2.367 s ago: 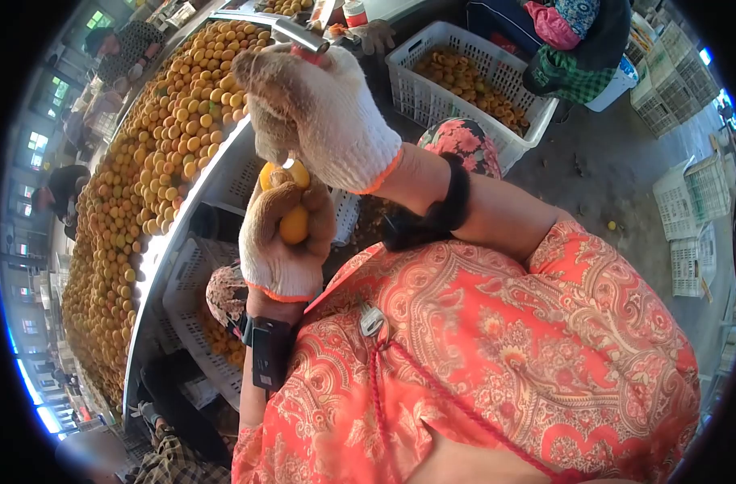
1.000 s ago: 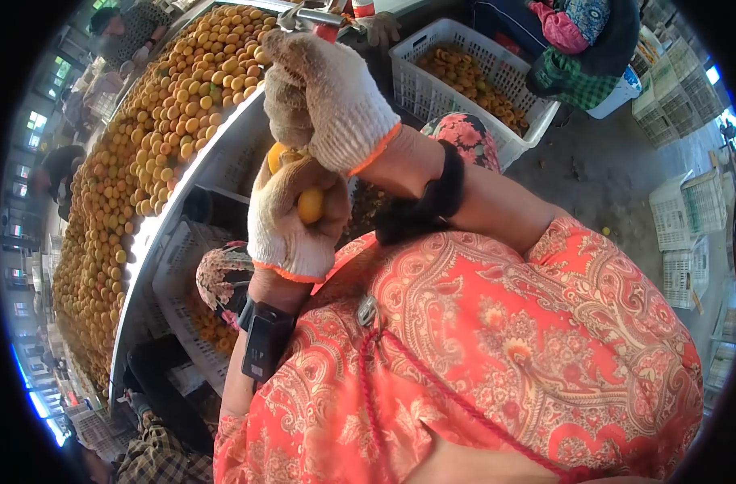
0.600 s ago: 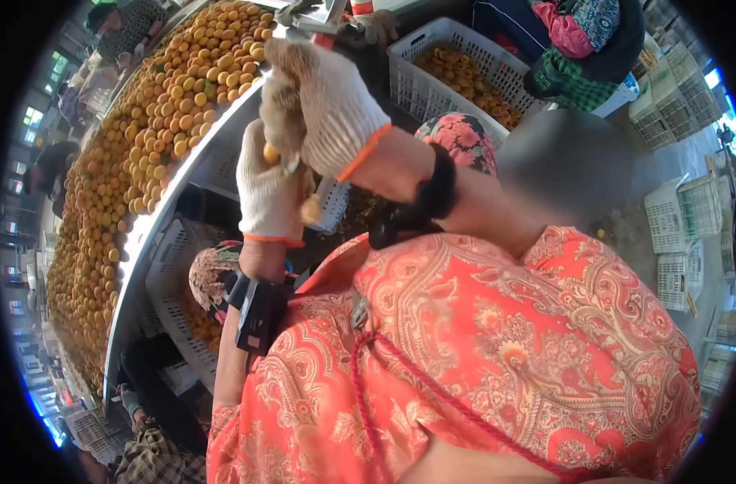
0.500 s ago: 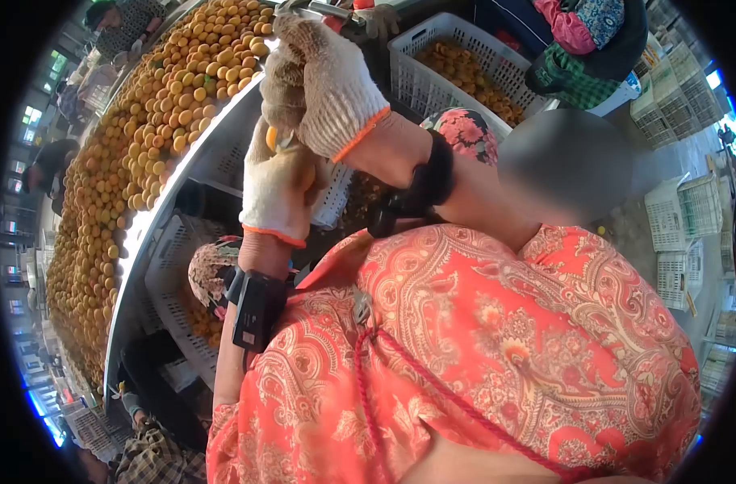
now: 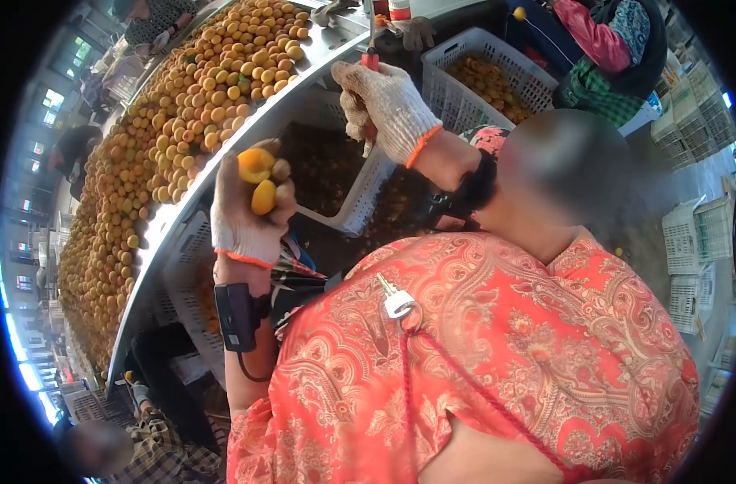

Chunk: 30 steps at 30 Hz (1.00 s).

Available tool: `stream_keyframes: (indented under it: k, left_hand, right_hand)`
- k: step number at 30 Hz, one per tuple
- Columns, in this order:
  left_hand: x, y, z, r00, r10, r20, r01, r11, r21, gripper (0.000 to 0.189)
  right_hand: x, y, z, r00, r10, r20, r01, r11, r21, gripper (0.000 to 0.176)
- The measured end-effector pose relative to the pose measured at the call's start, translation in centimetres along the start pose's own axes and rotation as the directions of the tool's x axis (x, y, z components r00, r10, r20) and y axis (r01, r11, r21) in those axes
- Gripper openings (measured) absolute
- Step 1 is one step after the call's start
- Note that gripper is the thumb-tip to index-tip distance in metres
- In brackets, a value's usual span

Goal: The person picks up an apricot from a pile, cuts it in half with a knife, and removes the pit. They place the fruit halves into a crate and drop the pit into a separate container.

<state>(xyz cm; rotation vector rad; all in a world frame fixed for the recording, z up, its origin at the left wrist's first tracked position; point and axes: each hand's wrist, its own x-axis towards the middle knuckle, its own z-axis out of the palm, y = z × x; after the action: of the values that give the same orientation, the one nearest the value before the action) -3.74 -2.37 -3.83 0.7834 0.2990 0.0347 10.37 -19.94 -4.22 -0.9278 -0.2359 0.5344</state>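
Observation:
My left hand (image 5: 251, 202), in a soiled white knit glove, holds a split apricot: one half (image 5: 256, 164) shows its orange inside, and the other half (image 5: 263, 198) sits below it. My gloved right hand (image 5: 388, 105) is closed around a slim tool with a red handle (image 5: 370, 61); a thin metal shaft rises from its top end. The hands are apart, both near the metal table rim (image 5: 299, 89). Below and between them stands a white crate (image 5: 348, 218) with dark contents.
Heaped apricots (image 5: 174, 145) cover the metal table to the left. A white crate (image 5: 441, 60) of apricot pieces stands at the upper right. Another crate (image 5: 192, 250) is below the rim. Co-workers (image 5: 146, 24) sit around the table. Stacked crates (image 5: 687, 121) stand at far right.
My hands, together around an apricot before, have separated. The left moved down and left and shows the fruit in halves; the right moved right and turned, bringing its red-handled tool into view.

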Motion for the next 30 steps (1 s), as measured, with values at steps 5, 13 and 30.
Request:
stream_keyframes:
  k: [5, 13, 30]
  left_hand:
    - [-3.3, 4.2, -5.7, 0.918, 0.294, -0.266, -0.238, 0.945, 0.224, 0.033]
    - [-11.7, 17.9, -31.3, 0.475, 0.792, -0.384, 0.408, 0.188, 0.893, 0.049]
    - [32.0, 8.0, -4.2, 0.937, 0.273, 0.219, -0.206, -0.076, 0.976, 0.029]
  right_hand:
    - [0.6, 0.9, -1.5, 0.996, 0.043, -0.083, -0.042, 0.999, 0.022, 0.02]
    - [2.3, 3.2, -6.4, 0.956, 0.173, -0.237, -0.146, 0.981, 0.128, 0.018]
    - [4.8, 2.8, -8.1, 0.897, 0.363, -0.251, -0.434, 0.832, -0.345, 0.023]
